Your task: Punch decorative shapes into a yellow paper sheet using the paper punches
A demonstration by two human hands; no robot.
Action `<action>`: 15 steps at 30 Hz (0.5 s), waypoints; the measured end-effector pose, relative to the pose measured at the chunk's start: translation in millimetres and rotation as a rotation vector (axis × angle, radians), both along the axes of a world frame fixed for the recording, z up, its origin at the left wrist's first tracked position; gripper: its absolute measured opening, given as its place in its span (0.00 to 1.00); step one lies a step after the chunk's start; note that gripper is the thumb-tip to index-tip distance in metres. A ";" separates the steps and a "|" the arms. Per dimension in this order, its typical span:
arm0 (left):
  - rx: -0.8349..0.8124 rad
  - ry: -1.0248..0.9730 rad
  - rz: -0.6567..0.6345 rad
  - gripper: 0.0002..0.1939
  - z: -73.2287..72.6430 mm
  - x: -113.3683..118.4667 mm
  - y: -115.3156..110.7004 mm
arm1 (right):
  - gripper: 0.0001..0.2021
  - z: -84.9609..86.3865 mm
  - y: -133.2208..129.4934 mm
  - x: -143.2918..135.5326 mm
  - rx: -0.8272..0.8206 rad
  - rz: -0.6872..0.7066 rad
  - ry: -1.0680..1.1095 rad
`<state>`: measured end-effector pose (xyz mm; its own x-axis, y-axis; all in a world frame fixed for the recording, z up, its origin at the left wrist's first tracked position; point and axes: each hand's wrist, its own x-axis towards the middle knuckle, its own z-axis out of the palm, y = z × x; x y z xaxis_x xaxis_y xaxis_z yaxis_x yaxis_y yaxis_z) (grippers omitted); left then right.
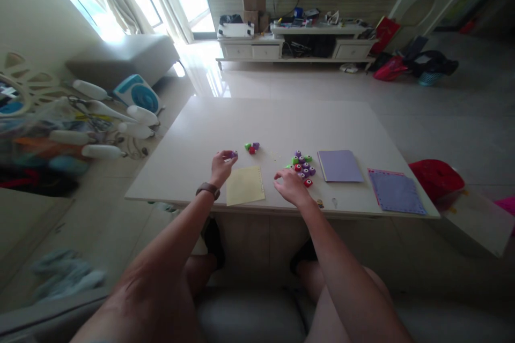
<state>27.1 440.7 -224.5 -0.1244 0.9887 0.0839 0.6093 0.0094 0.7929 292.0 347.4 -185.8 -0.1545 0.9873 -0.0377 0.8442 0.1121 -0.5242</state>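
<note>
My left hand (222, 167), wearing a wristwatch, pinches a small purple stamp-like piece (234, 154) with a pale top. Just below it lies a yellow sheet of paper (244, 186) with a ragged right edge. A small group of green, red and purple pieces (252, 148) sits to the right of that hand. My right hand (290, 185) hovers over the table, fingers loosely bent and apart, with nothing visible in them. Beside it is a cluster of similar purple, green and red pieces (302, 163), each with a white round top and dark centre; my hand partly hides it.
On the white table (322, 123) are a purple notebook (340, 166), a blue-purple sheet stack (396, 191) and small items near the front edge. A red stool (436, 182) stands right of the table. A fan (139, 94) and clutter lie left.
</note>
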 end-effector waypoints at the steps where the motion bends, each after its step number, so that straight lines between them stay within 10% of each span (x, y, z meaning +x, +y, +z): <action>1: 0.040 -0.160 -0.027 0.14 4.4 7.9 -13.7 | 0.05 -0.4 -0.1 -0.6 0.000 0.008 0.037; 8: 0.164 -0.422 -0.323 0.14 22.4 60.8 -101.3 | 0.12 -6.8 -5.4 -12.6 -0.209 0.062 0.763; 15: 0.079 -0.238 -0.391 0.22 8.2 59.4 -98.2 | 0.10 -12.4 -4.5 -9.7 -0.190 -0.078 0.732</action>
